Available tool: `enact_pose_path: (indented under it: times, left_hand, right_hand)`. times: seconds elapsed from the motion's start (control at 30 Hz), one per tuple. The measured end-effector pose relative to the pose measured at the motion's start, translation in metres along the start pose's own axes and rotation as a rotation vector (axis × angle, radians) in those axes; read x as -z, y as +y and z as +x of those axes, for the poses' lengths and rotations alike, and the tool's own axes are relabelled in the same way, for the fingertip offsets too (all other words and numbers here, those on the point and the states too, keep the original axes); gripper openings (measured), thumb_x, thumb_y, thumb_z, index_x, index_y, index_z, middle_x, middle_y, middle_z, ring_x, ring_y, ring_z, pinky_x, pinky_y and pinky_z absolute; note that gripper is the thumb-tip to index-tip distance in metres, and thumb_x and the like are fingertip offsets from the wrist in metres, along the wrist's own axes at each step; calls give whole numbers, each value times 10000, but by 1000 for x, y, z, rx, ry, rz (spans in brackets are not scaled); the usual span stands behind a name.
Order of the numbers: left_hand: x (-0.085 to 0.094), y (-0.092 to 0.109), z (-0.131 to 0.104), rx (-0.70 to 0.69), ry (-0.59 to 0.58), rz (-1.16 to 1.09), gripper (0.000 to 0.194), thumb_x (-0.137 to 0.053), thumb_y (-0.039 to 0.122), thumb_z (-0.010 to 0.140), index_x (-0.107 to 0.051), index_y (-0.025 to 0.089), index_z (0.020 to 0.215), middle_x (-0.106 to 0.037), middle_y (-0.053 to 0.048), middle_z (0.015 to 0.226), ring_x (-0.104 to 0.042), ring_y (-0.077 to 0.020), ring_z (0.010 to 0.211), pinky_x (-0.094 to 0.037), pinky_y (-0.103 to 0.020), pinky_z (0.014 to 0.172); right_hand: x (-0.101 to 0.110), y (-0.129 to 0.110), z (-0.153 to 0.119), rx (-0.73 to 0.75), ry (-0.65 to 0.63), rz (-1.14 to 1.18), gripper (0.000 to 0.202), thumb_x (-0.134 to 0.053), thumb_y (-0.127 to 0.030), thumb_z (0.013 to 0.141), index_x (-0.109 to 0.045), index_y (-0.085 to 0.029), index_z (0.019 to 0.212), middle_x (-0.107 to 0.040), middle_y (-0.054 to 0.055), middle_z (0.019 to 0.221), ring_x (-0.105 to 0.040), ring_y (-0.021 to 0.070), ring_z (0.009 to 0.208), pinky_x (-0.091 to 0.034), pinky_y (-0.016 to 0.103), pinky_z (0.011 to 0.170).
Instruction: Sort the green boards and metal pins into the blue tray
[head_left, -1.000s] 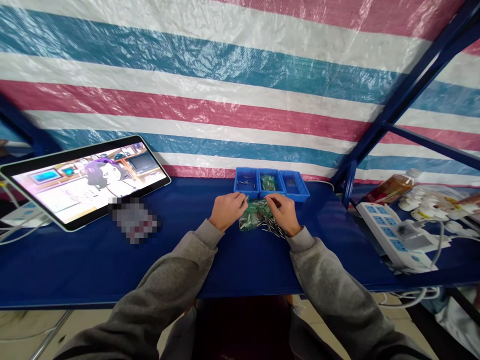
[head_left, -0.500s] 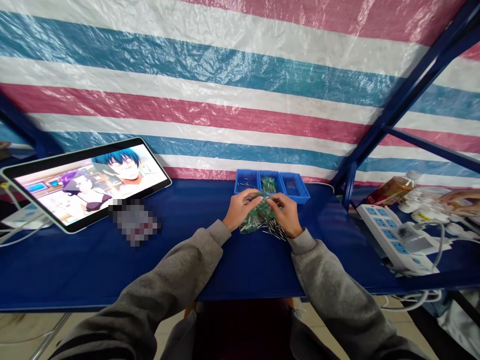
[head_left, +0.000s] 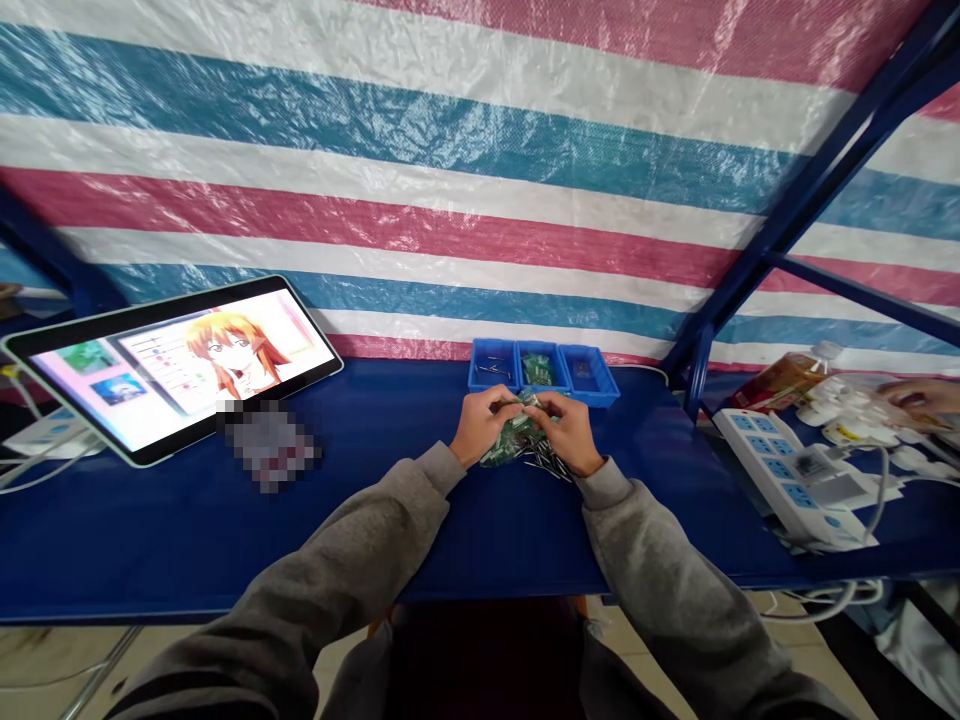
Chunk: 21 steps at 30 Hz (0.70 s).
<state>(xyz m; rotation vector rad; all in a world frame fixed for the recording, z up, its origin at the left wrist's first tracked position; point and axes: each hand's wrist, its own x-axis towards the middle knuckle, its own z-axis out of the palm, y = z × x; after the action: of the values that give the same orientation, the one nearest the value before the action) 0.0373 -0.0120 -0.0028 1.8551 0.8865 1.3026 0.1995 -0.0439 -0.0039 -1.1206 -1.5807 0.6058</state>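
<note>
My left hand (head_left: 480, 422) and my right hand (head_left: 570, 430) meet over a pile of small green packets (head_left: 517, 442) on the blue table. The fingers of both are pinched together on a small green packet (head_left: 529, 399), mostly hidden by the fingertips. Beside my right wrist, thin dark metal pieces (head_left: 551, 463) lie loose at the pile's edge. Just behind the hands stands a blue tray (head_left: 606, 401) of three compartments. Its left one holds a few thin metal pieces, the middle one green packets, and the right one small items too tiny to tell.
A tablet (head_left: 180, 365) leans at the left, a blurred item (head_left: 274, 447) beside it. On the right are a power strip (head_left: 787, 480), a bottle (head_left: 787, 375), white plugs and cables, and another person's hand (head_left: 926, 395). Blue metal bars slant behind.
My hands have come closer together, fingertips now almost touching, and sit slightly lower. The other person's hand at the right has shifted, and the tablet shows a different picture.
</note>
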Motion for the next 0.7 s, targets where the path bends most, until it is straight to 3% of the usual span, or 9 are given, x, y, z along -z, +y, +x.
enact_pose_path:
  times: [0.17,0.3,0.47,0.6,0.7]
  left_hand:
    - [-1,-4,0,99,-90,-146,339,-640,463,813,-663,152,945,-667,-49,804,-595,-141,618,-500,-243,526]
    - [3,-5,-1,139,-96,-194,324,-648,468,805,-664,146,828,-647,-42,736,-607,-153,612,-509,-250,511]
    - [7,-1,0,99,-52,-153,331,-647,458,807,-634,148,695,-607,-17,633,-558,-128,543,-501,-257,537]
    - [11,-1,2,127,-102,-202,339,-647,465,811,-612,153,686,-578,-4,583,-562,-135,537,-505,-273,568]
    - [13,-2,3,173,-143,-268,324,-653,474,807,-613,163,891,-548,28,561,-554,-132,501,-501,-273,549]
  right_hand:
    - [1,0,2,-40,70,30,239,-654,-410,803,-650,-185,726,-618,0,571,-559,143,468,-461,276,501]
    - [3,1,2,-24,89,10,200,-628,-375,820,-657,-188,755,-630,9,575,-611,172,517,-497,298,563]
    - [8,1,1,7,52,-14,230,-518,-349,894,-679,-196,956,-710,57,819,-668,199,681,-541,335,664]
    - [12,-2,1,171,22,-43,351,-452,-225,900,-590,-236,1222,-639,93,1161,-641,217,955,-548,360,766]
    - [12,-3,2,322,23,-124,262,-479,-220,887,-664,-236,1071,-560,110,1249,-591,239,1068,-522,399,858]
